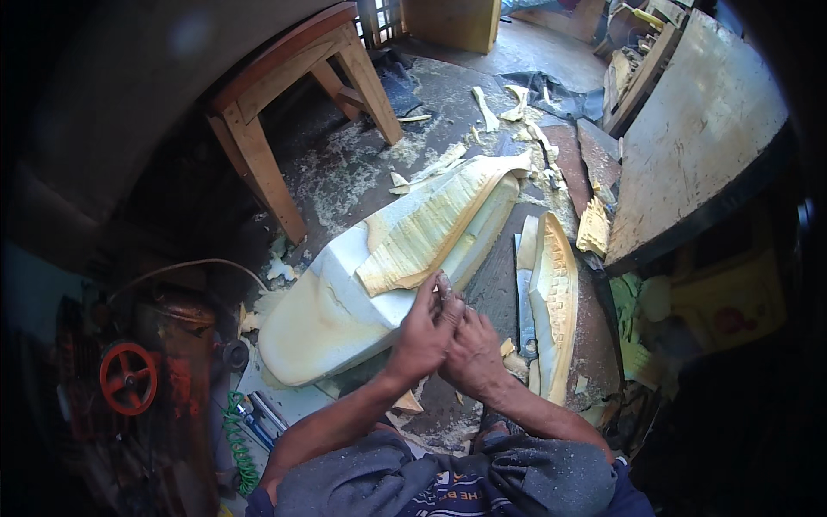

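Note:
My left hand (420,338) and my right hand (475,351) are closed and touching each other, just in front of a large foam block. Their fingertips are pinched together; anything small between them is too hard to make out. The long, rounded white-and-yellow foam block (319,319), shaped like a seat cushion, lies slantwise on the floor. On top of it rests a ridged yellowish foam slab (431,228). Right of my hands, a long blue-grey blade-like tool (525,302) lies along a narrow foam strip (556,302) with a notched face.
Foam scraps (487,110) and crumbs litter the dark floor. A wooden stool (289,95) stands at the far left. Lower left is a rusty machine with a red handwheel (129,379), beside a green coiled hose (237,439). A pale board (702,142) leans at the right.

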Tool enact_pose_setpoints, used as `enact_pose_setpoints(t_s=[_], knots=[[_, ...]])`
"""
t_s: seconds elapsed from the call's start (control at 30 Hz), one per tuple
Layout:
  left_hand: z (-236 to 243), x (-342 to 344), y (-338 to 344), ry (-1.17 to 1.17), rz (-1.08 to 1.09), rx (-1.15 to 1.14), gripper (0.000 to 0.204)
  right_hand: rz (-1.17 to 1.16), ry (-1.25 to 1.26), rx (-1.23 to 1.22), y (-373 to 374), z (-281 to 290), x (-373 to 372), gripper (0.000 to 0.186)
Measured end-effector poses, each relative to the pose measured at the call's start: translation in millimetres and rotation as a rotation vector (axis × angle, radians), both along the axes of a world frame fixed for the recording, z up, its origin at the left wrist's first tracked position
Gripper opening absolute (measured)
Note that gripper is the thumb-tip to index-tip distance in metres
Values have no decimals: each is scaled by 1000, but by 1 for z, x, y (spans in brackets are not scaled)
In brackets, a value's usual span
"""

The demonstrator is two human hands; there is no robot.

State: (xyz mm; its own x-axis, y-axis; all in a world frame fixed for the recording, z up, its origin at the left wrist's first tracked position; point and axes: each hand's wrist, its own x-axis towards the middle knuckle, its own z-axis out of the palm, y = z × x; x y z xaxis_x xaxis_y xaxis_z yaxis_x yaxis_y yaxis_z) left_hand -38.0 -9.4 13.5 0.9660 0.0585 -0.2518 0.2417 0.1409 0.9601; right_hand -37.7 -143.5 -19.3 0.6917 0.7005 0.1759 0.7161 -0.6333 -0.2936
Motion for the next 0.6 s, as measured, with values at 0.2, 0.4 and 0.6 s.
enact_pose_setpoints(t_s=[0.2,0.4,0.6], knots=[[-44,-4,7,9,197,400,37,11,252,-194,28,-9,-27,29],[-40,2,31,336,233,-120,45,118,-60,-308,32,-1,-38,28],[-51,-13,14,-14,70,268,41,47,207,-381,28,-11,-33,30]])
